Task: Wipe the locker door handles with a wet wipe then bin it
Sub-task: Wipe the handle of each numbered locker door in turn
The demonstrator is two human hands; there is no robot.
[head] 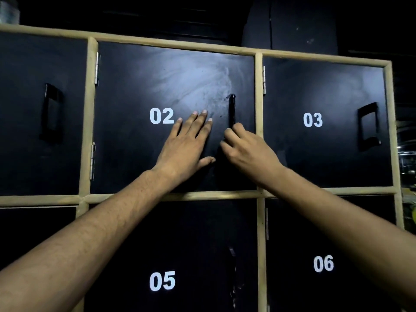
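Observation:
Black locker door 02 [139, 91] has a black vertical handle [231, 109] near its right edge. My left hand [186, 143] lies flat on the door just left of the handle, fingers straight. My right hand [243, 147] has its fingers curled round the lower end of that handle. No wet wipe shows; whether one is under the curled fingers I cannot tell. Smear marks cover the door above the handle.
Door 03 [315, 154] to the right carries a black handle [369, 126]. The door at the left has a handle [53, 111] too. Doors 05 [162, 251] and 06 [324, 287] lie below. A tan frame [202, 195] separates the doors.

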